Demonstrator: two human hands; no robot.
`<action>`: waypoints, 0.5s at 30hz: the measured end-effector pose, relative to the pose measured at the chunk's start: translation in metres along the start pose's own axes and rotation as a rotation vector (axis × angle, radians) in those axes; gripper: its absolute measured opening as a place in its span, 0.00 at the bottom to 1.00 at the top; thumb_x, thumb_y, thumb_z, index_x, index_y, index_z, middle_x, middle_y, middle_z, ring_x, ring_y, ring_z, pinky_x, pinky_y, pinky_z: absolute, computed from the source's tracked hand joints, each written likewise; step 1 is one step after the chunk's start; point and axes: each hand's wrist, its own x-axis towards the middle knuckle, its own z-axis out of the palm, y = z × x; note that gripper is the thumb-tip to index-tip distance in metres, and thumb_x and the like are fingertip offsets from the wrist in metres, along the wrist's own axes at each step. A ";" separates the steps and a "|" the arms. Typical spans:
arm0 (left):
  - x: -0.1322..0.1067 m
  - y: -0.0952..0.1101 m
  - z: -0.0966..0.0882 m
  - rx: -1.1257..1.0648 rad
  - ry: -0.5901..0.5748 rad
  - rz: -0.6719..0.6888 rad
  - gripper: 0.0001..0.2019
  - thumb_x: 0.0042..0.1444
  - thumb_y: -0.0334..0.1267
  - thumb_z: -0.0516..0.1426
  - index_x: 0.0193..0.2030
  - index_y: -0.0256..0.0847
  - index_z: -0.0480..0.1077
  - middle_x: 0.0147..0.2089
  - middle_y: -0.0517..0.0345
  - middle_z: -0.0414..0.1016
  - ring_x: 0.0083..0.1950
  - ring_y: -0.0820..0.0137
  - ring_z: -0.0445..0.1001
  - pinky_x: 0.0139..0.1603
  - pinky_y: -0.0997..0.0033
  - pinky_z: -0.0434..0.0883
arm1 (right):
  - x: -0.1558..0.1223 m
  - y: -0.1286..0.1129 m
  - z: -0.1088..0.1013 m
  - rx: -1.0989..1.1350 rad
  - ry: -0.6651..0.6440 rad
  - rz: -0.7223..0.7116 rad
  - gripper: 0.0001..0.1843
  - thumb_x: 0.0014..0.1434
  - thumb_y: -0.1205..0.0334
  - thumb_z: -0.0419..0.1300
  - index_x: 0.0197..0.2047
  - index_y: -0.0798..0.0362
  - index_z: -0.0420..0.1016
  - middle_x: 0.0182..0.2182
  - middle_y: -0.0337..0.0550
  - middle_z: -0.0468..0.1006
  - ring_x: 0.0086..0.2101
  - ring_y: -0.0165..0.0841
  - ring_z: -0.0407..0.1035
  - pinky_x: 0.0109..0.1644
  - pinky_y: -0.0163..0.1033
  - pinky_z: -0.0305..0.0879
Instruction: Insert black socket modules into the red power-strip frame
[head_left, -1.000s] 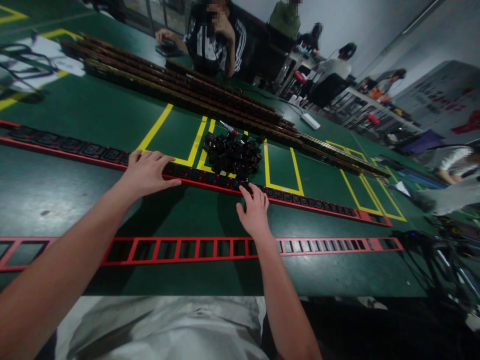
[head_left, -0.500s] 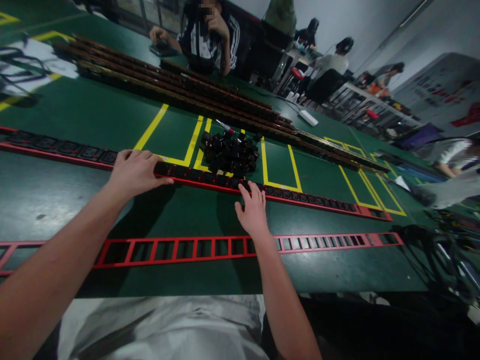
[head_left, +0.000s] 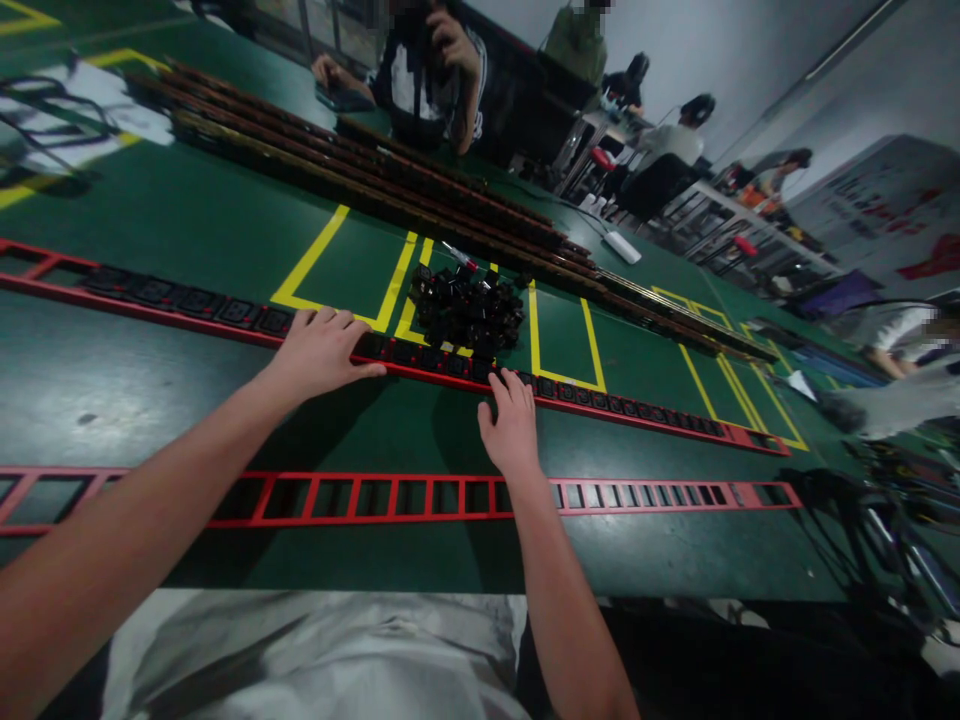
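A long red strip filled with black sockets runs across the green table. My left hand lies flat on it, fingers stretched out and together. To the right, my right hand rests its fingertips on the same strip, fingers slightly bent and apart. Just behind the strip, between my hands, sits a pile of loose black sockets. A second red strip with empty rectangular slots lies nearer to me, under my right wrist.
Several long dark brown strips lie stacked at the back of the table. Yellow tape marks boxes on the green surface. A person in a striped top sits across the table; others work at benches at the right.
My left hand has slid to the right along the socket strip. My right hand has stayed on the strip, fingers a little more curled. The view has shifted slightly.
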 end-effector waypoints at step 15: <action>-0.004 -0.025 0.003 -0.098 0.017 -0.134 0.36 0.57 0.67 0.58 0.60 0.41 0.75 0.59 0.37 0.77 0.64 0.39 0.70 0.67 0.40 0.60 | 0.001 -0.001 -0.003 0.008 -0.012 -0.020 0.31 0.67 0.64 0.55 0.72 0.57 0.67 0.68 0.58 0.68 0.69 0.49 0.60 0.75 0.62 0.55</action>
